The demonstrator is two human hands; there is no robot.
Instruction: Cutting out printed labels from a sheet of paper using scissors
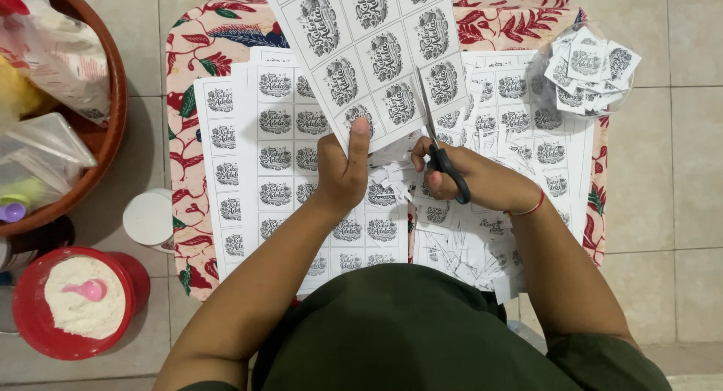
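A: How much room is there around the hands?

B: Not much. The sheets of printed labels [282,161] cover nearly all of the flowered cloth [197,59], and their left edge runs near the cloth's border. A heap of paper scraps [452,252] lies under the right hand. Left of the cloth stand a white lid [148,219] and a red bowl of white powder [75,300]; a brown basket [102,131] is at the upper left. A clear bowl of cut labels [591,67] sits at the upper right corner.

A: And the hands?

B: The left hand [343,172] pinches the label sheet [373,52] by its lower edge, thumb on top, holding it tilted above the others. The right hand [471,180] has its fingers closed through the handles of the scissors [438,138], blades pointing up into the sheet.
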